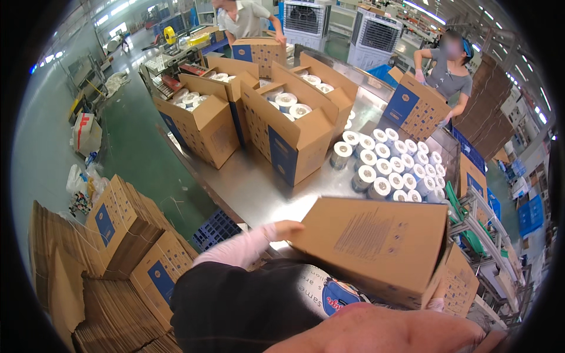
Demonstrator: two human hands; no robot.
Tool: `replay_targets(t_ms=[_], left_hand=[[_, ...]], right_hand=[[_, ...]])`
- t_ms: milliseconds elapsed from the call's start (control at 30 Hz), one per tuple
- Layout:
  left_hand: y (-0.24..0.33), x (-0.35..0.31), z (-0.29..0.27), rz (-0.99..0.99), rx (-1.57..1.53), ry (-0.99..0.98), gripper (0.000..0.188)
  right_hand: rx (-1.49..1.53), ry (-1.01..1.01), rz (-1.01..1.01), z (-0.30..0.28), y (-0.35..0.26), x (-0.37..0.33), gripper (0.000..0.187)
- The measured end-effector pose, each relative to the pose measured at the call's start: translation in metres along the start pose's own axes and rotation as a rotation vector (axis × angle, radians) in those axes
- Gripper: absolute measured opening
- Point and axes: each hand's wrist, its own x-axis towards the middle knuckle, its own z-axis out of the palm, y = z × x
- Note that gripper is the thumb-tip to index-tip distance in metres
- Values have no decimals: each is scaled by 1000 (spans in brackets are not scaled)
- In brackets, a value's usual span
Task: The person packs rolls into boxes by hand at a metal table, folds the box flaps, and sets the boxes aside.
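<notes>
At near side of bench (235, 183): brown carton (368, 232), left hand (287, 229) curled on its left end, right hand (436, 301) mostly hidden at right end, grip unclear. Likely light, stiff, dentable; hold both ends.

Head camera: worn on the person's head, the left of two fisheye lenses, picture upright.
Facing: down and forward, over the wearer's dark shirt (229, 300), across a metal table (253, 194).
Close up: shirt at the lower edge, a carton (365, 235) just beyond.
Far off: two co-workers (244, 20) (448, 75) near the top, ceiling lights (424, 12) behind.
Rim: dark and round, straight edges bending toward it.
</notes>
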Motion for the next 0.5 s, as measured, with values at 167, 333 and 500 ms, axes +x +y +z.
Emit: replay_targets(t_ms=[167,333,500], left_hand=[[206,-119,98,492,208,-266,72],[239,-104,181,284,858,-306,63],[163,-35,249,357,1404,-526,75]], right_hand=[[493,-90,129,130,103,-17,68],[294,-169,441,188,147,-9,64],[-309,45,20,245,57,2,52]])
